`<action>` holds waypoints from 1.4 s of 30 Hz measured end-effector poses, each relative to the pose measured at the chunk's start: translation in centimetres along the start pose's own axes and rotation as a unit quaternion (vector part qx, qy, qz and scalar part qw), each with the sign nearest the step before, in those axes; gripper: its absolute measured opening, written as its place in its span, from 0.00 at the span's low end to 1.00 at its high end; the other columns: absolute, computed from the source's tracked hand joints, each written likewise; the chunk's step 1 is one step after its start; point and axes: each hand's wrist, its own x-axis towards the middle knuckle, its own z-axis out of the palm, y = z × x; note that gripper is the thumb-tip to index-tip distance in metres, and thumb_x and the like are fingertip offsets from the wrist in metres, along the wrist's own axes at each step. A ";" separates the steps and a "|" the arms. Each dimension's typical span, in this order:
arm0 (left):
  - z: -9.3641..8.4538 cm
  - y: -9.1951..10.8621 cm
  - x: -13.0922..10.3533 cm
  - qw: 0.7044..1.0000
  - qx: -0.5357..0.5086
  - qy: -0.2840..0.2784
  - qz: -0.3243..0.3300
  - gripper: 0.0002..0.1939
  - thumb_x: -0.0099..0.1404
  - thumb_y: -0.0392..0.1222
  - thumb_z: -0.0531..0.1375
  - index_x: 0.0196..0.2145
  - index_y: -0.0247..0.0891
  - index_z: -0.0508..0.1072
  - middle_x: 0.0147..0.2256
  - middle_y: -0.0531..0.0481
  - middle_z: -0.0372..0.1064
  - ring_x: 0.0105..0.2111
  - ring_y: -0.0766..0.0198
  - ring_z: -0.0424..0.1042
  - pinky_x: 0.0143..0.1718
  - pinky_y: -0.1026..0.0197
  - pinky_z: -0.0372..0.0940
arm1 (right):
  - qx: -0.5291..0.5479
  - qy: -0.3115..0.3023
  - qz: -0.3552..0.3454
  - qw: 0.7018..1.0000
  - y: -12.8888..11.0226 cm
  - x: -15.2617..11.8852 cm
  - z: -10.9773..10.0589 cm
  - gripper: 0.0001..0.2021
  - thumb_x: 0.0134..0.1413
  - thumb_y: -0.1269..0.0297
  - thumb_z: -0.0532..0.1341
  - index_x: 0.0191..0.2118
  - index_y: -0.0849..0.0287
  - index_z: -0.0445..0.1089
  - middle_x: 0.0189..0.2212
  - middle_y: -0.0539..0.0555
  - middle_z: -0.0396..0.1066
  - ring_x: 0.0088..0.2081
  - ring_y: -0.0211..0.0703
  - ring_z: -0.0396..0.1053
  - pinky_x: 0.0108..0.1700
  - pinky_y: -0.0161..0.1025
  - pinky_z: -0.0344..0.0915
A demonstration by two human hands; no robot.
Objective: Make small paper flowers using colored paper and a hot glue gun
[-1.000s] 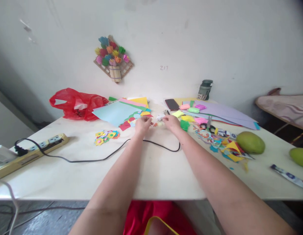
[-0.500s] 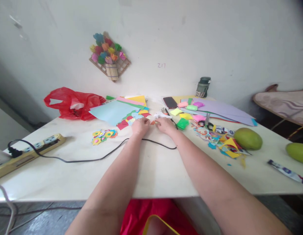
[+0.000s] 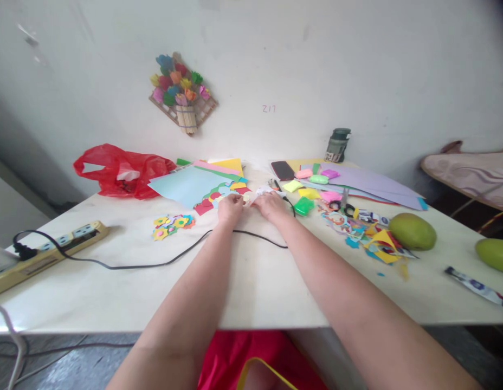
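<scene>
Both my arms reach to the middle of the table. My left hand (image 3: 230, 209) is closed in a pinch at the edge of the cut coloured paper shapes (image 3: 203, 207). My right hand (image 3: 269, 205) is closed just across from it, fingertips pointing inward. A small pale piece (image 3: 246, 200) shows between the fingertips; its kind is too small to tell. Right behind my right hand lies a white corded tool (image 3: 266, 190), partly covered, which looks like a glue gun. Paper flowers (image 3: 170, 227) in yellow, blue and orange lie left of my left hand.
A black cord (image 3: 166, 264) runs from the power strip (image 3: 78, 238) across the table under my forearms. Clay packs (image 3: 303, 206), scissors (image 3: 348, 209), paper scraps (image 3: 377, 246), a mango (image 3: 412, 231) and a glue tube (image 3: 476, 286) lie right. A red bag (image 3: 113, 179) sits back left.
My right hand has shifted slightly left, nearer my left hand, and its fingers have turned further down. The orange bit seen between the hands earlier is now hidden.
</scene>
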 end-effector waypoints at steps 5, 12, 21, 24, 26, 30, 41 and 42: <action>0.0 -0.1 0.1 0.999 -0.035 0.005 -0.001 0.12 0.55 0.43 0.54 0.33 0.36 0.74 0.32 0.46 0.75 0.32 0.61 0.73 0.35 0.63 0.63 | -0.055 0.009 -0.032 0.998 -0.1 0.0 -0.3 0.15 0.58 0.70 0.49 0.41 0.56 0.72 0.41 0.59 0.71 0.47 0.48 0.62 0.51 0.43 0.52; -0.3 0.3 -0.5 0.996 -0.086 0.003 -0.001 0.11 0.56 0.45 0.53 0.29 0.35 0.71 0.27 0.47 0.74 0.21 0.67 0.70 0.27 0.65 0.63 | -0.022 0.056 0.024 0.998 -0.1 -1.0 -1.5 0.14 0.58 0.66 0.50 0.39 0.60 0.73 0.38 0.59 0.73 0.43 0.47 0.66 0.50 0.42 0.54; -0.5 2.3 -1.6 0.944 -0.280 -0.146 -0.097 0.25 0.55 0.60 0.54 0.27 0.31 0.70 0.22 0.42 0.72 0.17 0.64 0.69 0.18 0.64 0.61 | 0.076 0.123 -0.001 0.989 -1.1 -1.9 -2.5 0.14 0.57 0.67 0.49 0.40 0.58 0.71 0.42 0.55 0.71 0.45 0.43 0.65 0.48 0.39 0.57; -0.3 2.1 -1.6 0.910 -0.362 -0.175 -0.107 0.19 0.55 0.54 0.58 0.28 0.31 0.70 0.23 0.45 0.71 0.21 0.64 0.70 0.24 0.63 0.65 | 0.062 0.101 -0.077 0.990 -2.1 -2.0 -2.6 0.13 0.56 0.69 0.51 0.38 0.60 0.72 0.43 0.57 0.71 0.46 0.46 0.64 0.50 0.43 0.54; -0.3 1.8 -1.5 0.897 -0.392 -0.183 -0.093 0.14 0.57 0.48 0.59 0.28 0.32 0.70 0.23 0.47 0.71 0.22 0.66 0.71 0.27 0.63 0.66 | 0.087 0.104 -0.089 0.987 -2.3 -1.9 -2.4 0.12 0.55 0.68 0.52 0.37 0.60 0.73 0.43 0.57 0.71 0.46 0.46 0.64 0.50 0.44 0.55; -0.4 1.2 -1.3 0.884 -0.410 -0.206 -0.089 0.11 0.60 0.44 0.57 0.30 0.31 0.70 0.25 0.46 0.72 0.24 0.66 0.72 0.27 0.64 0.67 | 0.210 0.154 0.003 0.965 -1.6 -1.5 -1.9 0.11 0.54 0.64 0.53 0.37 0.58 0.72 0.43 0.54 0.71 0.45 0.41 0.66 0.47 0.39 0.59; -0.5 1.7 -1.8 0.883 -0.385 -0.260 -0.067 0.14 0.57 0.47 0.60 0.27 0.32 0.68 0.23 0.45 0.71 0.21 0.65 0.72 0.25 0.65 0.67 | 0.498 0.060 0.202 0.841 -1.5 -1.9 -3.0 0.06 0.44 0.65 0.58 0.25 0.63 0.68 0.23 0.52 0.70 0.27 0.37 0.66 0.29 0.33 0.60; -0.6 1.8 -1.8 0.880 -0.391 -0.265 -0.061 0.13 0.56 0.47 0.61 0.27 0.31 0.69 0.23 0.46 0.71 0.21 0.65 0.72 0.26 0.65 0.67 | 0.508 0.061 0.207 0.834 -1.4 -1.9 -3.1 0.06 0.43 0.65 0.58 0.24 0.62 0.67 0.22 0.52 0.69 0.26 0.36 0.66 0.28 0.33 0.59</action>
